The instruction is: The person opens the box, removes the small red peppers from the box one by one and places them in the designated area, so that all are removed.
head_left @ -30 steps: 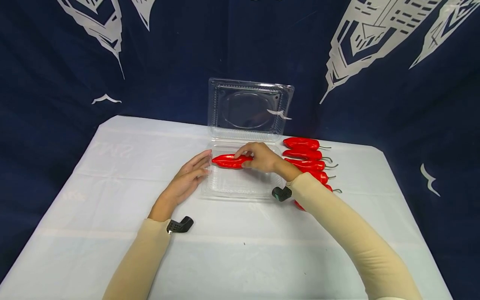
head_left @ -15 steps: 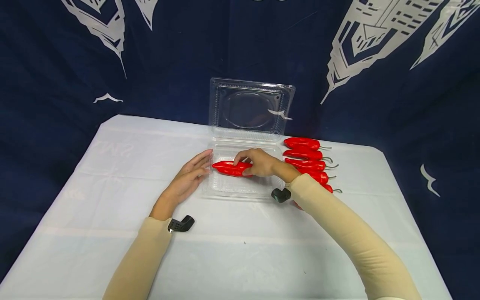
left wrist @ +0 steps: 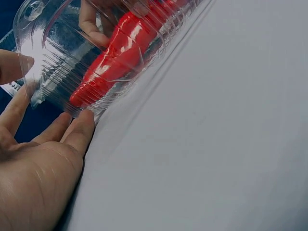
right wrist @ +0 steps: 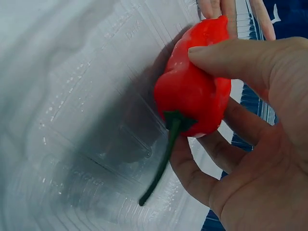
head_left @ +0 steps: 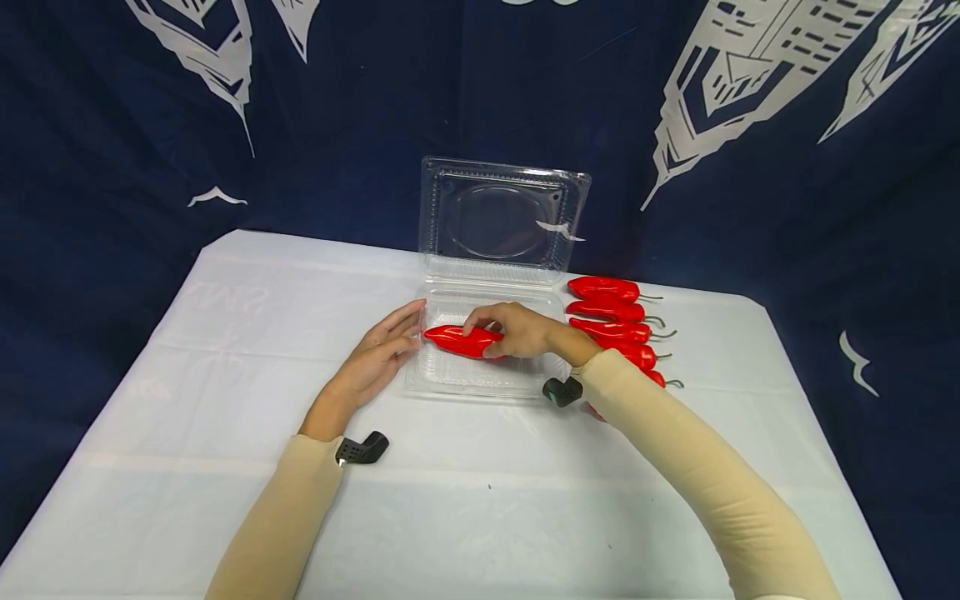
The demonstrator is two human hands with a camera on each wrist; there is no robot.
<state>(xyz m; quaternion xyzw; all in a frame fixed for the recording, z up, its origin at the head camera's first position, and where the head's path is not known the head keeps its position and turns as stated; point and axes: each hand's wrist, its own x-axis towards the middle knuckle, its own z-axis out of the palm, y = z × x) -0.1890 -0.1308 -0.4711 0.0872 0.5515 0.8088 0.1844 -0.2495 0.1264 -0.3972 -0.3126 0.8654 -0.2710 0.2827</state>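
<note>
A red pepper (head_left: 454,340) with a green stem lies lengthwise inside the base of a clear plastic clamshell box (head_left: 487,382). My right hand (head_left: 521,329) grips it near the stem end, thumb on one side and fingers on the other; the stem (right wrist: 161,166) shows in the right wrist view. My left hand (head_left: 372,357) rests against the box's left wall with its fingers extended. Through that wall, the left wrist view shows the pepper's tip (left wrist: 82,96) close to the left fingertips. The box's lid (head_left: 498,221) stands raised at the back.
Several more red peppers (head_left: 603,288) lie in a column right of the box, stems pointing right; my right forearm (head_left: 675,450) partly covers the nearer ones. A white cloth covers the table (head_left: 420,525). Behind it hangs a dark blue curtain (head_left: 360,125) with white drawings.
My right hand has shifted the pepper toward the front inside the box, from near the back wall to nearer the middle. The left hand has stayed at the left wall.
</note>
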